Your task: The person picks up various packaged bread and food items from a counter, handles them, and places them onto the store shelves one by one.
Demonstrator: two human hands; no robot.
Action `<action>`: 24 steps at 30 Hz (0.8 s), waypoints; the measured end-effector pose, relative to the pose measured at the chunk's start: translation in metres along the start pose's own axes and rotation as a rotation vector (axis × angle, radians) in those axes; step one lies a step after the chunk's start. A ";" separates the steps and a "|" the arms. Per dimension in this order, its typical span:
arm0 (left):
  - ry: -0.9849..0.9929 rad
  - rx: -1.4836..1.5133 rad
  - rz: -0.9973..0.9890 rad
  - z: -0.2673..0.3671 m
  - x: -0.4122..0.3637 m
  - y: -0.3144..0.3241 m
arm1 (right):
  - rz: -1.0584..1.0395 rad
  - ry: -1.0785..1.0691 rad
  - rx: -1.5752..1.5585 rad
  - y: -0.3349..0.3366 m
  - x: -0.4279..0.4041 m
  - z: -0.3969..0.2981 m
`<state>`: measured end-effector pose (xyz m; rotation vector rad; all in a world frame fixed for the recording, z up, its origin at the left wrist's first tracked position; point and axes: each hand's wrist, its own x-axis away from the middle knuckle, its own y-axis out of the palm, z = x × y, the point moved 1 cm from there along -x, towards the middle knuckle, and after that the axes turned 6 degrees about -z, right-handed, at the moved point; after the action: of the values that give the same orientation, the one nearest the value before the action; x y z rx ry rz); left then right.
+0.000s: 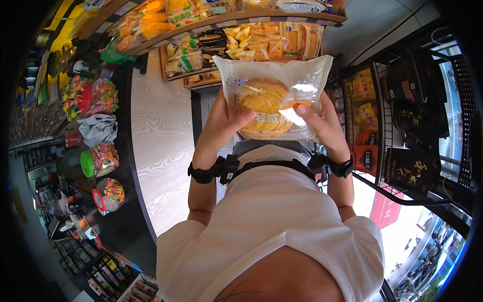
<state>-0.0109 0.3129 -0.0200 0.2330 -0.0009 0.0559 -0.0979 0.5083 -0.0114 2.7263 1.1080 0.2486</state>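
Note:
Between my two hands is a clear-and-white plastic bag of round bread point(264, 100), its printed front turned up towards me. My left hand point(222, 120) grips the bag's left side, with the thumb lying across the front. On the opposite side my right hand point(320, 119) holds the lower right part, its thumb pressed on the film near an orange print. The other fingers of both hands are hidden behind the bag. Just beyond it, a wooden shelf rack point(241, 19) bears several packaged breads point(260, 39).
At the left runs a dark counter point(124, 196) with a light wood-grain front point(162, 124); plastic candy jars point(99, 159) stand on it. A black wire rack point(381, 166) with snack packs point(365, 151) rises close on my right.

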 end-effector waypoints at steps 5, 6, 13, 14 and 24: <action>-0.008 0.042 0.021 -0.002 0.001 0.001 | -0.031 -0.023 0.000 -0.002 0.002 0.001; -0.005 0.040 0.027 -0.001 0.000 0.001 | -0.034 -0.036 -0.004 -0.002 0.002 0.001; -0.018 0.131 0.049 -0.011 -0.003 -0.015 | -0.099 -0.144 -0.023 0.003 -0.003 0.002; -0.018 0.132 0.048 -0.012 -0.003 -0.016 | -0.103 -0.156 -0.020 0.004 -0.004 0.003; -0.019 0.255 0.131 -0.010 -0.007 -0.038 | -0.210 -0.109 -0.020 0.008 -0.025 0.000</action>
<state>-0.0161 0.2780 -0.0388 0.4883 -0.0277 0.1854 -0.1104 0.4852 -0.0121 2.5461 1.3397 0.0788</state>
